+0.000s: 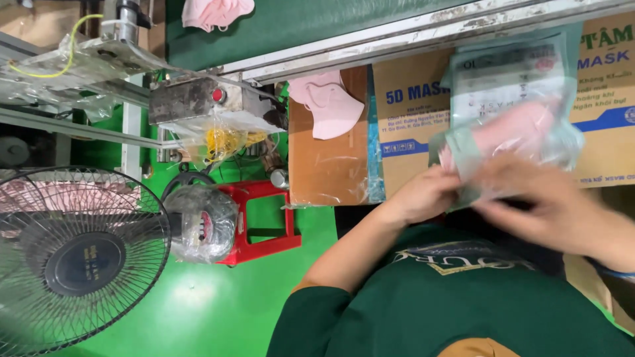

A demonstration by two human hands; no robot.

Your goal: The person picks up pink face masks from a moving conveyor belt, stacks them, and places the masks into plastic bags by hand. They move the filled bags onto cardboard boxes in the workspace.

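Above the green-shirted lap, a clear pouch (pixel 512 99) holding pink masks (pixel 516 129) is held up in front of the cartons (pixel 410 125). The left hand (pixel 423 195) is closed on the pouch's lower corner; the right hand (pixel 552 201) is blurred against its lower edge, so its grip cannot be told. The step in hand is judged to be bagging: the masks appear mostly inside the pouch. What follows probably calls for the stack to be squared and the pouch's mouth kept level. More masks (pixel 327 102) lie on a carton below the conveyor (pixel 370 46); a fan (pixel 79 258) and red stool (pixel 264 221) stand well apart.
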